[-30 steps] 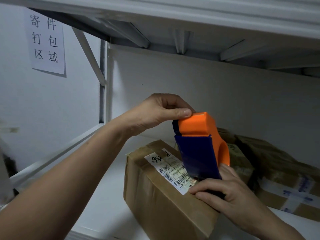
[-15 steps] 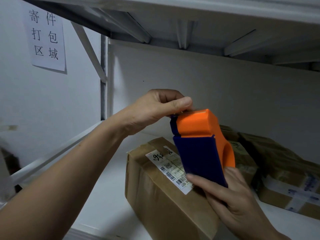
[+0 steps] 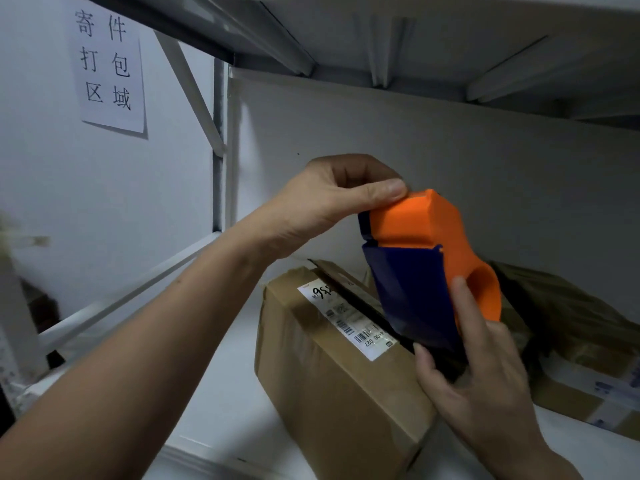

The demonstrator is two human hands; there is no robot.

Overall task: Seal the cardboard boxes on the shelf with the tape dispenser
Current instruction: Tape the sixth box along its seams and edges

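Observation:
An orange and dark blue tape dispenser [image 3: 426, 251] hangs tilted above a brown cardboard box [image 3: 332, 386] that carries a white shipping label [image 3: 346, 320]. My left hand [image 3: 332, 206] pinches the dispenser's top left end between thumb and fingers. My right hand [image 3: 481, 382] grips its lower end, with the index finger lying along the blue side. The box stands on the white shelf [image 3: 225, 403], and a dark gap shows along its top seam under the dispenser.
More cardboard boxes [image 3: 575, 341] lie behind and to the right on the shelf. An upper shelf board [image 3: 415, 36] hangs close overhead. A metal upright [image 3: 221, 150] and a diagonal brace stand at the left, next to a paper sign [image 3: 109, 64] on the wall.
The dispenser has risen off the box top and tipped to the right. My right hand moved from pressing the box label to gripping the dispenser's lower end. The top seam's dark gap now shows.

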